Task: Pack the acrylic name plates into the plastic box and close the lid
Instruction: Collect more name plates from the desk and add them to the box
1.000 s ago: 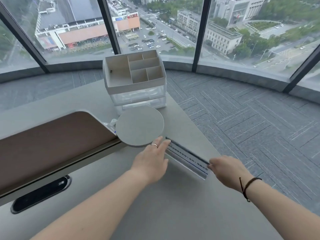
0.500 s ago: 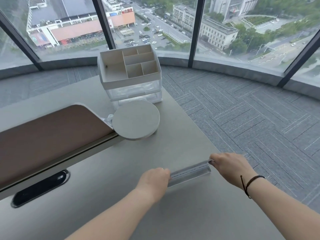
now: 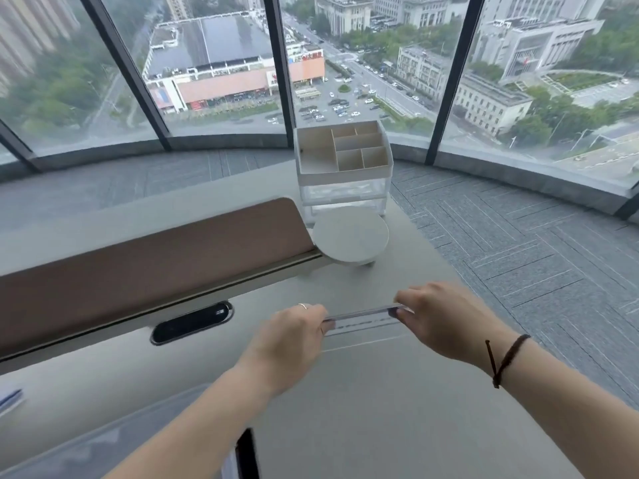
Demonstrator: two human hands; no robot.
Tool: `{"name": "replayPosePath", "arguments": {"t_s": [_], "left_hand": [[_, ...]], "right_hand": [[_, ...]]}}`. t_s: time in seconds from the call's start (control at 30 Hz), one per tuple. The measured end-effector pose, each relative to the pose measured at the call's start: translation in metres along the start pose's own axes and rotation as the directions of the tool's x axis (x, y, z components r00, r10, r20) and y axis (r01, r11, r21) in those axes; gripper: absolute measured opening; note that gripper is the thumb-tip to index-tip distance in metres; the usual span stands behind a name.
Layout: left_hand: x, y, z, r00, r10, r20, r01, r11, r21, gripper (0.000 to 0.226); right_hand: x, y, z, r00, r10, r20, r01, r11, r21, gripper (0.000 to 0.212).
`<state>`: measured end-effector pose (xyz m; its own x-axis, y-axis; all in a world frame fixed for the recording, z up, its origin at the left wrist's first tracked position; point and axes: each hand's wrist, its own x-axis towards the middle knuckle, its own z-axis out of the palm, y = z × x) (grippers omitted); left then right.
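A clear acrylic name plate (image 3: 363, 318) is held level just above the grey desk, seen nearly edge-on. My left hand (image 3: 294, 335) pinches its left end and my right hand (image 3: 439, 321) pinches its right end. A translucent plastic box (image 3: 103, 440) shows blurred at the bottom left, partly under my left forearm. Whether it holds anything I cannot tell.
A white desk organiser (image 3: 342, 167) on clear drawers stands at the desk's far end, a round white stand (image 3: 351, 238) in front of it. A brown divider panel (image 3: 138, 261) runs along the left. A black cable slot (image 3: 192, 323) lies left of my hands. The desk edge drops to carpet on the right.
The name plate has been lifted off the desk and drawn toward me, turning from diagonal to level. My left hand went from lying on it to pinching its end. The view swung left.
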<state>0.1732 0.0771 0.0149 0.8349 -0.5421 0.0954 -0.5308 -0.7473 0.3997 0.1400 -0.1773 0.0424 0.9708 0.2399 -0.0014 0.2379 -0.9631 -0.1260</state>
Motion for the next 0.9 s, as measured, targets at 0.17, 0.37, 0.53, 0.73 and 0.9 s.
{"name": "replayPosePath", "arguments": {"t_s": [0.17, 0.37, 0.53, 0.73, 0.9], "left_hand": [[-0.07, -0.045, -0.074, 0.991, 0.066, -0.114, -0.06, 0.997, 0.055, 0.041], [-0.163, -0.094, -0.134, 0.998, 0.054, 0.028, -0.055, 0.998, 0.022, 0.031], [-0.23, -0.127, -0.164, 0.986, -0.108, 0.13, 0.112, 0.993, -0.027, 0.019], [-0.323, -0.184, -0.15, 0.908, -0.418, -0.032, 0.419, 0.908, -0.005, 0.041], [-0.395, -0.217, -0.111, 0.801, -0.597, 0.043, 0.583, 0.795, 0.169, 0.05]], "right_hand": [[0.001, -0.104, -0.043, 0.983, -0.181, -0.029, 0.178, 0.981, -0.072, 0.032], [-0.01, -0.233, -0.049, 0.921, -0.366, 0.136, 0.373, 0.927, -0.029, 0.024], [-0.018, -0.315, -0.029, 0.885, -0.421, 0.198, 0.427, 0.904, 0.012, 0.022], [-0.029, -0.374, 0.045, 0.918, -0.276, 0.284, 0.257, 0.961, 0.103, 0.022], [-0.039, -0.405, 0.12, 0.902, -0.066, 0.426, 0.005, 0.99, 0.142, 0.029]]}}
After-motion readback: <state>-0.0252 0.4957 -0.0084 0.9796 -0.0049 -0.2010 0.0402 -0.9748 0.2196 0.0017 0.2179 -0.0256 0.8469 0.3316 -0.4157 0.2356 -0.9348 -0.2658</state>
